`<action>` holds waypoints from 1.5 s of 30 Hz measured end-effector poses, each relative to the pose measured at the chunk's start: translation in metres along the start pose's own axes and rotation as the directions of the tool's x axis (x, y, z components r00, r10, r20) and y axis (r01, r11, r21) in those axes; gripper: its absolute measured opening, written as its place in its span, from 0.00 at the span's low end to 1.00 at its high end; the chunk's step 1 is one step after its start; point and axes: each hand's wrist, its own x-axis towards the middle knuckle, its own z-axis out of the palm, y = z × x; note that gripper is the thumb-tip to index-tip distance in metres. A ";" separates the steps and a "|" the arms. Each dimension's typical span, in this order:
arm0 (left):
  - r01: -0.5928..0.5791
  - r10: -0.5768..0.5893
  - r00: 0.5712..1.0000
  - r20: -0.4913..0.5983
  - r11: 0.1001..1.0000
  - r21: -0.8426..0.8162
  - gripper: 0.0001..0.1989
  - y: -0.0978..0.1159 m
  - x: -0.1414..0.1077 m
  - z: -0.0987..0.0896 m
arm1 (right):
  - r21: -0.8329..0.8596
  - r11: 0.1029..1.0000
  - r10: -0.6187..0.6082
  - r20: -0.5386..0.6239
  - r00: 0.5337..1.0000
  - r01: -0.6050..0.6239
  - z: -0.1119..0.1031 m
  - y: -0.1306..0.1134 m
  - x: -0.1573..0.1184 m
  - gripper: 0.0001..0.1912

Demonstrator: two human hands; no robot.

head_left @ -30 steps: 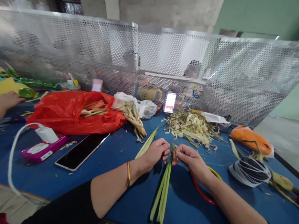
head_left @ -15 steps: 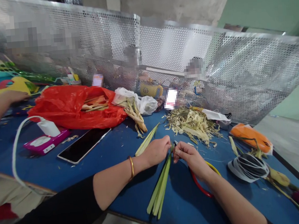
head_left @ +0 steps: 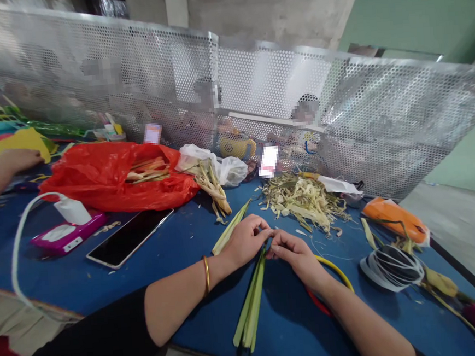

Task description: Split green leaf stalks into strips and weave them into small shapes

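Note:
A bundle of long green leaf strips lies slanted on the blue table, its narrow top end reaching up between my hands. My left hand, with a gold bangle on the wrist, is closed in a pinch at that tip. From the right, my right hand meets it, thumb and fingers pressed together at the same tip. The fingers hide the exact grip; any thread there is too fine to make out. Another pale green leaf piece lies behind my left hand. Under my right forearm is a red and yellow ring.
Shredded dry husk is heaped behind my hands. Leftward are a red plastic bag, a phone and a purple power strip. White cord lies right. A perforated metal screen backs the table. Another person's hand is far left.
My hands have drawn closer together at the bundle's tip, and the left fingers now bend over towards the right hand. The view has shifted slightly; the bundle stays in place.

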 end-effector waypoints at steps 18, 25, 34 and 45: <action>0.560 -0.451 0.827 0.336 0.717 -0.416 0.09 0.004 -0.004 0.001 | 0.077 0.987 0.147 -0.089 0.985 -0.140 -0.009 -0.004 0.000 0.11; 0.571 -0.451 0.803 0.388 0.769 -0.288 0.11 0.011 -0.005 0.003 | -0.013 1.000 0.027 -0.100 0.995 -0.028 -0.005 -0.010 0.000 0.15; 0.526 -0.369 0.802 0.469 0.808 -0.265 0.12 0.006 -0.005 0.002 | 0.148 0.981 0.146 -0.140 0.979 -0.125 -0.005 -0.002 0.001 0.12; 0.523 -0.361 0.788 0.500 0.821 -0.231 0.08 0.009 -0.005 0.001 | 0.210 0.961 0.209 -0.131 0.969 -0.179 -0.005 -0.004 0.001 0.11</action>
